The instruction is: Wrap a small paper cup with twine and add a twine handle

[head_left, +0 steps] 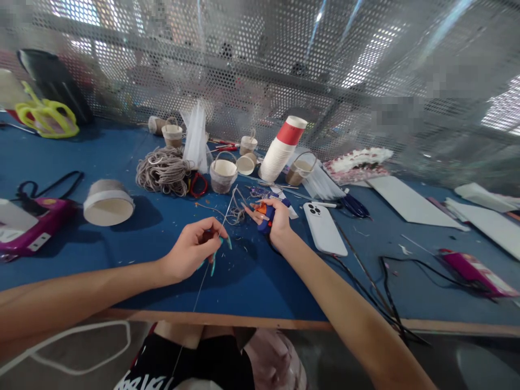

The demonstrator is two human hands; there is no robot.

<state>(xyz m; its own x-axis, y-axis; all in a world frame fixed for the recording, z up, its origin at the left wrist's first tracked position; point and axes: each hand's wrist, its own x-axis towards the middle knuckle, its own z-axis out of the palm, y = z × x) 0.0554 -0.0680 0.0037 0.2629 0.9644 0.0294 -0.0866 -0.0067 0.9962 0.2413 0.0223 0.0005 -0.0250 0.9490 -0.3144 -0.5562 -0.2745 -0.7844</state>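
In front of my body, my left hand [199, 246] pinches a thin pale cord [228, 210]. The cord rises above the fingers, and a fine strand trails down past the table edge toward my lap. Teal pieces [213, 264] stick out below these fingers; their kind is unclear. To the right, my right hand [277, 219] is wrapped around a blue and orange glue gun [266, 216], its nozzle not clearly visible. Some fingers stretch left toward a loose tangle of grey cord [235, 215]. Behind stands a small cord-wrapped paper-cup basket [223, 176] with a handle.
Behind my hands are a coil of grey cord [162, 172], stacked paper cups [277, 158] and red-handled scissors [199, 186]. A wrapped cup [108, 203] lies left. A white phone [325, 230] and black cable [385, 290] lie right. Perforated metal [260, 70] borders the back.
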